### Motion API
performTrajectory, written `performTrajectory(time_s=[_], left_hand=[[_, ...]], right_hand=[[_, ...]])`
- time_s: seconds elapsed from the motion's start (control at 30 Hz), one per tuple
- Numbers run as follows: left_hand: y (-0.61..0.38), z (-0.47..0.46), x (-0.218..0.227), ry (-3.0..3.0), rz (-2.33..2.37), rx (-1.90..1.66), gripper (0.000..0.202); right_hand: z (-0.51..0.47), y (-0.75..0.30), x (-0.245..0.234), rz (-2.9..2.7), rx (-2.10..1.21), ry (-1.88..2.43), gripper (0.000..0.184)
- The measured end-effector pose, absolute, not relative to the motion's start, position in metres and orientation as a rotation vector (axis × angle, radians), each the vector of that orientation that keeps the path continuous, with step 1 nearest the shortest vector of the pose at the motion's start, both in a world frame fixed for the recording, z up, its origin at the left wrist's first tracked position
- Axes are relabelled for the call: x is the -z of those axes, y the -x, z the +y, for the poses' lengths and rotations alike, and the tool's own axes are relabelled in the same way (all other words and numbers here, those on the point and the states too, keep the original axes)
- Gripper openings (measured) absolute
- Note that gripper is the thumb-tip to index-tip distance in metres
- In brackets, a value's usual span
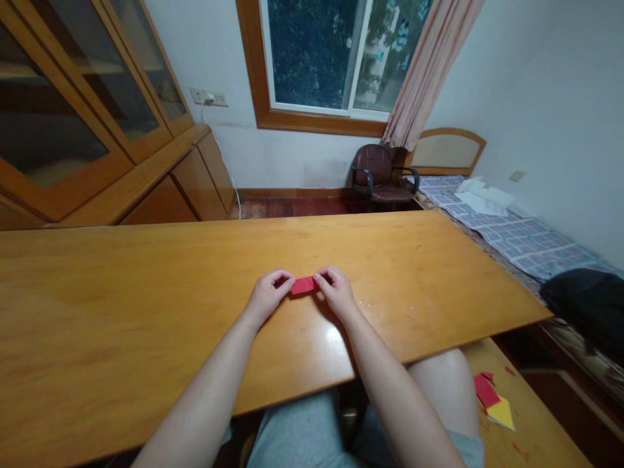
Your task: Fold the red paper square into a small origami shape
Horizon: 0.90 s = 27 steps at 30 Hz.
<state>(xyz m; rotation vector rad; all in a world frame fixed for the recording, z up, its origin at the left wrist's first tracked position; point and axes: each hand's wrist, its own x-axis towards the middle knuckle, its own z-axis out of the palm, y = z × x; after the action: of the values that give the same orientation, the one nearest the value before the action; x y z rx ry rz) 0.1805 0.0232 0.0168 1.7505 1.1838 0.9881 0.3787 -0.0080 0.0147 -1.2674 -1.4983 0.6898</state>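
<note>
A small folded strip of red paper [303, 285] is stretched between my two hands, just over the wooden table [170, 292]. My left hand [270, 292] pinches its left end between thumb and fingers. At the right end, my right hand [336, 289] grips it in the same way. The fingertips cover both ends of the strip, so only its middle part shows.
Red paper pieces [486, 392] and a yellow piece of paper [502, 413] lie on a lower wooden surface at my right. Tiny pale scraps dot the table right of my hands. Beyond are a brown chair [377, 172], a bed and a black bag [585, 302].
</note>
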Motion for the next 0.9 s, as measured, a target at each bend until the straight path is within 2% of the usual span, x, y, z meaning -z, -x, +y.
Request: performTrajectory(time_s=[0.5,0.9], left_hand=[[-0.18,0.0242,-0.0201,-1.586,1.25,-1.162,0.024],[-0.1814,0.0225,-0.0226,-1.89,1.118,-0.976,0.022]], right_hand=[[-0.0075,-0.3783,-0.0128,-1.449,-0.682,1.278,0.017],[-0.0104,-0.3766,-0.0168,-1.579,-0.721,1.248,0.016]])
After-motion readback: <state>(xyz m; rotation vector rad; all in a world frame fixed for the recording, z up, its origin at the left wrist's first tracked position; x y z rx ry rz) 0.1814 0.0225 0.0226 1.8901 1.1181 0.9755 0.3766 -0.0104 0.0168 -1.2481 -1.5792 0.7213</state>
